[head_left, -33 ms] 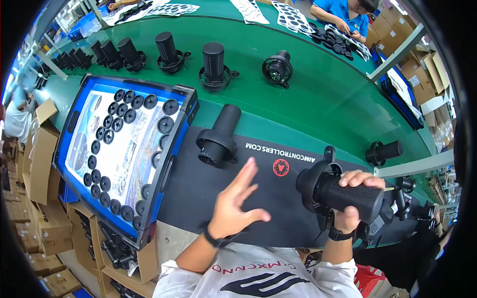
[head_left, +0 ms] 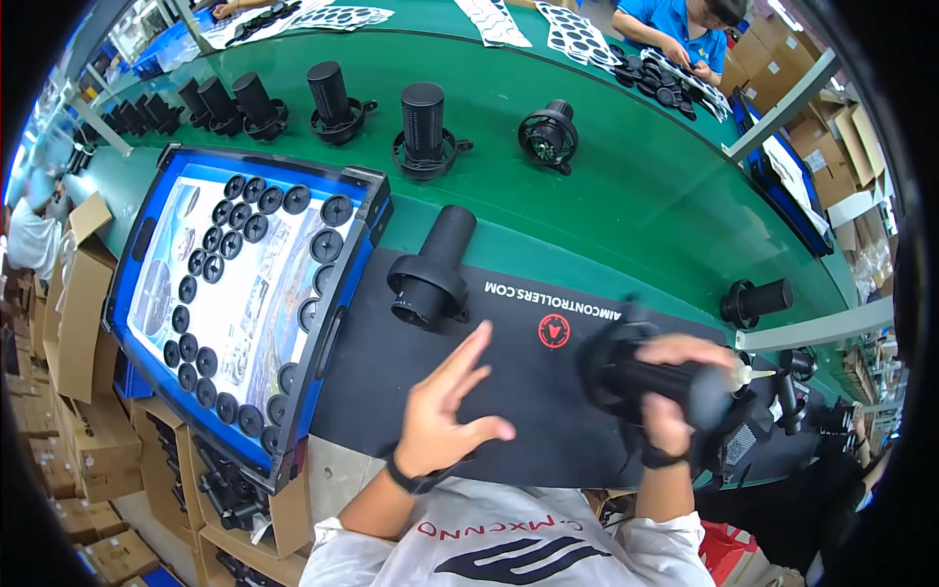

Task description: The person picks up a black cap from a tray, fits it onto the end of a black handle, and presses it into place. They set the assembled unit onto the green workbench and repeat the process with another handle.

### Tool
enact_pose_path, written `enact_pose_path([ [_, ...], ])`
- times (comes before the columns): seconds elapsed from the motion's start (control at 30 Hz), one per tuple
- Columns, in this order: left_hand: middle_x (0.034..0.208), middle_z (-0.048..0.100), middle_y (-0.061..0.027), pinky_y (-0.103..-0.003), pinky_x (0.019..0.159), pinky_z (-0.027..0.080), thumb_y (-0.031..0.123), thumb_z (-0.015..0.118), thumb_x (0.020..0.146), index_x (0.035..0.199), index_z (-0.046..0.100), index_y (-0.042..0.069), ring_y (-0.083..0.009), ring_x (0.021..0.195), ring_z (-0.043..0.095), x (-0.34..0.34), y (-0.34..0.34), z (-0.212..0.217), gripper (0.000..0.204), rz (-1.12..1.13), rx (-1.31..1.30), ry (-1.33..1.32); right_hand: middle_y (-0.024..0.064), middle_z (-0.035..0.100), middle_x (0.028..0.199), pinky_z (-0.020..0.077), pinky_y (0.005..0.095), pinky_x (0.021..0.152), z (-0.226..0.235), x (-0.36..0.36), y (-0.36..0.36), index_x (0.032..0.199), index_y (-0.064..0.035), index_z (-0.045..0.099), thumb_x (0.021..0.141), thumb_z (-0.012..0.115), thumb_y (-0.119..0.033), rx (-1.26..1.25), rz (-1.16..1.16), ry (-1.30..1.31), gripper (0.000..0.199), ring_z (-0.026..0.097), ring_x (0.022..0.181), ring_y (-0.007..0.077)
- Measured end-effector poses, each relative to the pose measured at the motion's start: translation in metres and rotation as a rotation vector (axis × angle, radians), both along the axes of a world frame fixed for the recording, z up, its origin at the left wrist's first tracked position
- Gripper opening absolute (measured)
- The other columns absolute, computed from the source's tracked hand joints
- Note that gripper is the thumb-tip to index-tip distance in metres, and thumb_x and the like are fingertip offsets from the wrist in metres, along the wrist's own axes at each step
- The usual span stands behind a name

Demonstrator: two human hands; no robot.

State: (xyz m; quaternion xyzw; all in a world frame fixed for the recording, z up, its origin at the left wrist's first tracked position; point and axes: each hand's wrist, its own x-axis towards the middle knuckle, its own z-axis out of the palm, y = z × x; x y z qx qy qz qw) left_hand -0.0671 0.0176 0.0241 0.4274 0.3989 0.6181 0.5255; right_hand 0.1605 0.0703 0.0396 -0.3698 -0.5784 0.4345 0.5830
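My right hand (head_left: 675, 377) is wrapped round a black microphone (head_left: 626, 377) with a ring-shaped mount, held over the dark mat (head_left: 548, 430); both are smeared by motion. Its mesh body points right, towards me. My left hand (head_left: 445, 416) hovers above the mat with fingers stretched out and thumb apart, holding nothing. Just beyond its fingertips another black microphone (head_left: 430, 279) lies tilted on the mat's far edge, its ring mount facing me.
A blue-edged tray (head_left: 328, 367) holding several round black caps (head_left: 254, 228) stands at left. Upright microphones (head_left: 423, 122) line the green bench (head_left: 636, 205). One more microphone (head_left: 763, 298) lies at right by a metal post (head_left: 822, 326). Across the bench a person (head_left: 675, 39) handles black discs.
My left hand has drawn slightly left, away from the held microphone. The right hand has shifted a little left with the microphone, which is now blurred.
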Motion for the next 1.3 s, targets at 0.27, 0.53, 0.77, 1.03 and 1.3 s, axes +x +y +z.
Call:
enact_pose_path([
  [0.27, 0.119, 0.061, -0.0162, -0.035, 0.093, 0.047, 0.02, 0.084, 0.067, 0.12, 0.057, -0.003, -0.0257, 0.108, 0.061, -0.135, -0.094, 0.021, 0.064, 0.283, 0.128, 0.338, 0.0065, 0.061, 0.093, 0.0486, 0.0322, 0.078, -0.019, 0.025, 0.091, 0.1, -0.0024, 0.056, 0.074, 0.065, -0.006, 0.216, -0.181, -0.438, 0.028, 0.058, 0.082, 0.0167],
  [0.53, 0.105, 0.062, -0.0155, -0.038, 0.079, 0.05, 0.019, 0.079, 0.065, 0.111, 0.062, 0.002, -0.0308, 0.095, 0.061, -0.316, -0.097, 0.025, 0.051, 0.578, -0.508, 1.417, 0.011, 0.066, 0.11, 0.0471, 0.0358, 0.085, -0.073, 0.203, 0.332, 0.111, 0.0047, 0.062, 0.081, 0.072, -0.036, -0.112, -0.854, -0.761, 0.052, 0.063, 0.092, 0.0247],
  [0.77, 0.123, 0.051, -0.0224, -0.042, 0.093, 0.044, 0.022, 0.079, 0.055, 0.099, 0.067, 0.005, -0.0402, 0.107, 0.052, -0.366, -0.048, -0.02, 0.049, 0.263, -0.813, 1.817, 0.0187, 0.06, 0.116, 0.0458, 0.0434, 0.083, -0.039, 0.141, 0.397, 0.118, -0.006, 0.058, 0.097, 0.042, -0.033, 0.323, -0.461, -1.55, 0.038, 0.058, 0.101, 0.0346],
  [1.03, 0.092, 0.06, -0.0145, -0.042, 0.079, 0.05, 0.015, 0.072, 0.055, 0.081, 0.069, 0.004, -0.0336, 0.088, 0.059, -0.356, -0.057, -0.011, 0.029, 0.28, -0.728, 1.962, 0.0115, 0.066, 0.082, 0.049, 0.0327, 0.072, -0.064, -0.028, 0.388, 0.1, -0.0003, 0.063, 0.078, 0.067, -0.03, -0.774, -0.036, -0.34, 0.037, 0.064, 0.082, 0.0223],
  [1.3, 0.076, 0.058, -0.0113, -0.026, 0.049, 0.049, 0.003, 0.065, 0.072, 0.095, 0.05, 0.002, -0.0176, 0.054, 0.06, -0.232, -0.088, 0.1, 0.027, 0.676, -0.023, 0.467, 0.0139, 0.062, 0.097, 0.0511, 0.036, 0.079, -0.012, 0.03, 0.3, 0.107, 0.0, 0.055, 0.072, 0.07, -0.016, -0.361, 0.084, -0.17, 0.041, 0.063, 0.085, 0.0256],
])
